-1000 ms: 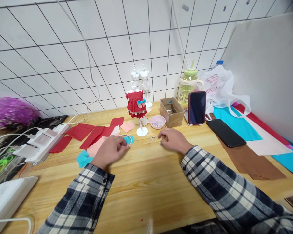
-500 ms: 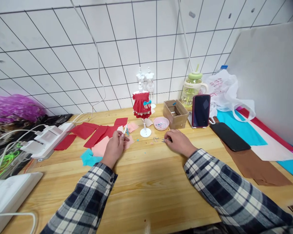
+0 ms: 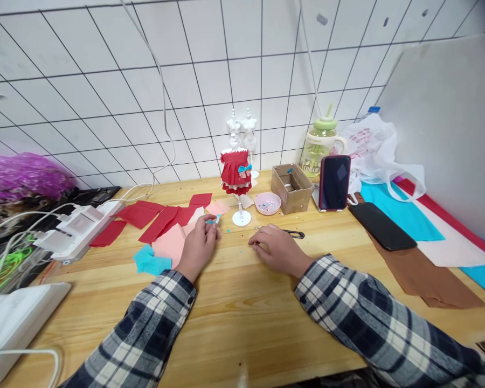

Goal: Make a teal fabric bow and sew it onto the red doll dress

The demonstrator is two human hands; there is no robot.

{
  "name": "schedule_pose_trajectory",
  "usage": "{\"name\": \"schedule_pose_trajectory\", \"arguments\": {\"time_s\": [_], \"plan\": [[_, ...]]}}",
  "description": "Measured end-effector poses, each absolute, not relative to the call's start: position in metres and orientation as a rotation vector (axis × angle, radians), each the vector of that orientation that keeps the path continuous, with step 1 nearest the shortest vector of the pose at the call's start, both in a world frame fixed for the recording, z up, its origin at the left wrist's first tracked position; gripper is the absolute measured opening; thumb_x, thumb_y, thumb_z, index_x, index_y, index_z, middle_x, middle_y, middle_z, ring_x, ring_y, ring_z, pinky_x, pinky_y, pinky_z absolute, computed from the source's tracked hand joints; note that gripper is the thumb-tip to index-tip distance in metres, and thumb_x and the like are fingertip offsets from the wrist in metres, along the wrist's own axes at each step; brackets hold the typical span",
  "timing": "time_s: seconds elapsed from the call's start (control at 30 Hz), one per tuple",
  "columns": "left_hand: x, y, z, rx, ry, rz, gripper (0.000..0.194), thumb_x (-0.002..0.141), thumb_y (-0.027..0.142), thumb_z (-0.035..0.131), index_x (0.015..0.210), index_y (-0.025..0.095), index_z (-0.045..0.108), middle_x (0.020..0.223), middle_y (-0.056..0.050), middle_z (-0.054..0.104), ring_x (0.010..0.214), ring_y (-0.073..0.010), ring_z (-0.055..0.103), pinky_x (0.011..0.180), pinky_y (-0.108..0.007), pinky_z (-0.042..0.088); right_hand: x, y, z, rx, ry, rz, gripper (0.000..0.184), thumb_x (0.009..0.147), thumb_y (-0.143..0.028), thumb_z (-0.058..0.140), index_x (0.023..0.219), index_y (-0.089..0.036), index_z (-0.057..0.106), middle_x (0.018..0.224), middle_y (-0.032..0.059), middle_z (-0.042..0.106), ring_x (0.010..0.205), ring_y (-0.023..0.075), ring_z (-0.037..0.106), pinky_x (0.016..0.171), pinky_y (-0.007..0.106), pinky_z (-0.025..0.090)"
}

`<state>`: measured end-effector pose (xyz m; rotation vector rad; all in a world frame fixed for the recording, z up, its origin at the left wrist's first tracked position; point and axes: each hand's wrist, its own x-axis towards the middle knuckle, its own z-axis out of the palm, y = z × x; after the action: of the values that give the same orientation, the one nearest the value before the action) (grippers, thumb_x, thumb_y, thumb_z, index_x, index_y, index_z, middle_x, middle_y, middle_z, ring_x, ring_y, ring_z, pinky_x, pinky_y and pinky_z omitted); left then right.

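Fingers of left hand (image 3: pixel 201 242) narrow, whitish piece (image 3: pixel 217 218) at their tips; dark tool (image 3: pixel 296 234) partly behind right hand (image 3: pixel 282 248), grip unclear.

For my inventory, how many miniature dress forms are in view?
3: the front form wears a red dress; the left rear form and right rear form stand behind it, by the tiled wall. Others could be hidden.

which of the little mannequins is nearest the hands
The front mannequin, wearing a red dress with a bow; the other two stand behind it, nearer the tiled wall, their white torsos bare.
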<state>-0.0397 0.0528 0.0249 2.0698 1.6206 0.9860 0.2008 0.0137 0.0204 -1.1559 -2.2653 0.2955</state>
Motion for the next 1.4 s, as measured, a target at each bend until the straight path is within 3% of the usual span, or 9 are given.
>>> {"name": "schedule_pose_trajectory", "arguments": {"time_s": [0.2, 0.37, 0.6, 0.8, 0.93, 1.1, 1.23, 1.33, 1.4], "plan": [[-0.027, 0.034, 0.024, 1.837, 1.143, 1.109, 0.038, 0.094, 0.046, 0.043, 0.122, 0.021, 0.042, 0.093, -0.007, 0.069, 0.068, -0.0154, 0.057, 0.069, -0.03, 0.045, 0.205, 0.016, 0.02, -1.196, -2.106, 0.395, 0.024, 0.088, -0.017, 0.052, 0.109, -0.018, 0.063, 0.094, 0.0061, 0.067, 0.089, 0.0181, 0.059, 0.084, 0.032, 0.044], [-0.011, 0.015, 0.023, 1.641, 0.798, 0.836, 0.034, 0.093, 0.044, 0.047, 0.118, 0.021, 0.042, 0.086, -0.007, 0.069, 0.072, -0.017, 0.058, 0.071, -0.032, 0.046, 0.202, 0.013, 0.02, -1.261, -2.043, 0.496, 0.065, 0.082, -0.021, 0.06, 0.144, -0.02, 0.037, 0.111, 0.0077, 0.065, 0.088, 0.0176, 0.061, 0.081, 0.031, 0.047], [-0.015, 0.025, 0.024, 1.447, 0.76, 0.764, 0.034, 0.089, 0.044, 0.055, 0.112, 0.019, 0.052, 0.072, -0.003, 0.066, 0.066, -0.017, 0.055, 0.067, -0.03, 0.041, 0.206, 0.022, 0.012, -1.376, -1.974, 0.519, 0.022, 0.088, -0.024, 0.057, 0.105, -0.023, 0.072, 0.097, 0.0044, 0.074, 0.087, 0.0174, 0.066, 0.079, 0.029, 0.048], [-0.017, 0.029, 0.025, 1.451, 0.791, 0.732, 0.028, 0.087, 0.044, 0.057, 0.087, 0.016, 0.062, 0.071, -0.004, 0.063, 0.068, -0.0173, 0.056, 0.069, -0.03, 0.042, 0.206, 0.022, 0.011, -1.329, -1.862, 0.632, 0.025, 0.088, -0.025, 0.057, 0.107, -0.024, 0.073, 0.095, 0.0031, 0.076, 0.074, 0.0148, 0.067, 0.07, 0.026, 0.05], [-0.014, 0.027, 0.022, 1.377, 0.746, 0.745, 0.026, 0.09, 0.041, 0.055, 0.091, 0.016, 0.061, 0.074, -0.006, 0.066, 0.071, -0.0182, 0.059, 0.07, -0.03, 0.043, 0.203, 0.018, 0.015, -1.237, -1.785, 0.745, 0.035, 0.084, -0.025, 0.061, 0.118, -0.022, 0.067, 0.094, 0.0027, 0.076, 0.066, 0.0124, 0.066, 0.062, 0.023, 0.051], [-0.011, 0.027, 0.018, 1.298, 0.738, 0.786, 0.027, 0.09, 0.041, 0.055, 0.093, 0.015, 0.06, 0.071, -0.005, 0.066, 0.067, -0.0163, 0.059, 0.068, -0.028, 0.043, 0.204, 0.019, 0.014, -1.263, -1.61, 0.625, 0.016, 0.081, -0.029, 0.063, 0.086, -0.019, 0.074, 0.077, 0.0042, 0.075, 0.065, 0.0151, 0.066, 0.062, 0.025, 0.051], [-0.015, 0.036, 0.017, 1.152, 0.805, 1.168, 0.022, 0.092, 0.039, 0.053, 0.097, 0.018, 0.057, 0.066, 0.001, 0.061, 0.067, -0.013, 0.056, 0.073, -0.025, 0.043, 0.208, 0.025, 0.007, -1.282, -1.62, 0.69, 0.013, 0.08, -0.027, 0.062, 0.084, -0.018, 0.072, 0.072, 0.0028, 0.072, 0.064, 0.0147, 0.066, 0.059, 0.024, 0.051], [-0.022, 0.043, 0.018, 1.133, 0.807, 1.452, 0.025, 0.092, 0.036, 0.053, 0.109, 0.019, 0.056, 0.071, 0.002, 0.057, 0.075, -0.0125, 0.057, 0.079, -0.025, 0.044, 0.208, 0.027, 0.003, -1.289, -1.68, 0.783, 0.016, 0.081, -0.024, 0.06, 0.091, -0.019, 0.071, 0.079, 0.0031, 0.074, 0.069, 0.0145, 0.067, 0.063, 0.025, 0.052], [-0.025, 0.044, 0.019, 1.252, 0.853, 1.463, 0.032, 0.09, 0.033, 0.056, 0.119, 0.02, 0.053, 0.079, 0.001, 0.06, 0.083, -0.0133, 0.058, 0.084, -0.026, 0.044, 0.207, 0.026, 0.002, -1.233, -1.789, 0.847, 0.031, 0.081, -0.019, 0.058, 0.111, -0.021, 0.067, 0.092, 0.0033, 0.075, 0.072, 0.0132, 0.067, 0.066, 0.025, 0.052]]}}
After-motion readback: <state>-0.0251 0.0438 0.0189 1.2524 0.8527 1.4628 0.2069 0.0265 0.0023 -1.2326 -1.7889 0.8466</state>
